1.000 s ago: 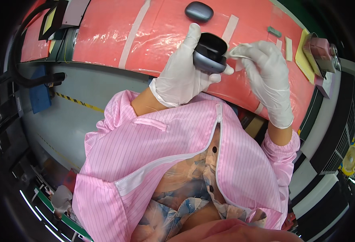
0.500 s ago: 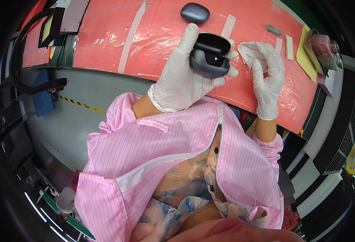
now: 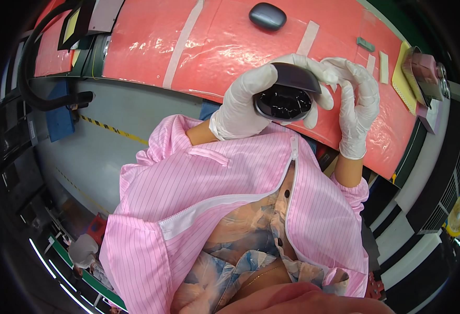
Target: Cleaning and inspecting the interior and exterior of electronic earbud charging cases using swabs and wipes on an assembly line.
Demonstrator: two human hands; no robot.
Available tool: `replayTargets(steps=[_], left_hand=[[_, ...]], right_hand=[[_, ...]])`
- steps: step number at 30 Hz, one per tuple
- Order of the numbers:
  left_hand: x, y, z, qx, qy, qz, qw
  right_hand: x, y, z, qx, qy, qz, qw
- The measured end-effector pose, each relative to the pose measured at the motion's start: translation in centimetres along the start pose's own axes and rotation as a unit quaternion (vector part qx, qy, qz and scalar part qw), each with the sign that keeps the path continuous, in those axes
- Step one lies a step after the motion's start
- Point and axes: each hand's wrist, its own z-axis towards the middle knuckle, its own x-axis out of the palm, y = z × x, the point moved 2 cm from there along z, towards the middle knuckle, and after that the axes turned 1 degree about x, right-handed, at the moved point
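Observation:
My left hand (image 3: 248,97), in a white glove, grips a dark grey earbud charging case (image 3: 285,104) from behind and from its left side. The case's lid (image 3: 298,77) is raised, and its glossy black inside is turned up toward me. Close to the right side of the case is my gloved right hand (image 3: 359,104), its fingers bent. A piece of white cloth (image 3: 335,67) seems pinched at its fingertips, though white on white makes its outline hard to read. A second dark grey case (image 3: 267,17), closed, lies farther back on the table.
A red plastic-covered table (image 3: 146,57) with pale tape strips spans the front. At right lie a small green block (image 3: 365,44), a pale strip (image 3: 383,67), a yellow notepad (image 3: 403,78) and a pink bottle (image 3: 425,69). A black hose (image 3: 47,107) curves at left.
My left hand has tilted the charging case so its inside faces me more, and its fingers have shifted around the lid. The hands are closer together. The whole view has shifted slightly.

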Motion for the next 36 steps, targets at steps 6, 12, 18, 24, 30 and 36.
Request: replayTargets(steps=[6,12,18,24,30,36], left_hand=[[-0.4,0.7,0.0,-0.001,0.021,-0.107,0.994],[-0.7,0.6,0.3,-0.057,-0.067,-0.193,0.977],[-0.4,0.8,0.1,-0.111,-0.068,-0.269,0.954],[-1.1,1.3,-0.4,-0.119,-0.06,-0.267,0.954],[-0.9,0.6,-0.4,-0.105,-0.078,-0.169,0.977],[-1.8,0.6,-0.7,-0.085,-0.141,-0.116,0.979]], right_hand=[[-0.3,-0.6,-0.4,-0.002,-0.001,0.032,0.999],[-0.9,2.3,0.5,0.086,-0.05,0.125,0.987],[0.6,7.2,3.3,-0.035,0.168,0.12,0.978],[1.3,7.0,2.6,-0.114,0.189,0.044,0.974],[1.4,7.3,1.9,-0.1,0.143,0.028,0.984],[0.0,4.7,1.3,-0.043,0.059,-0.108,0.991]])
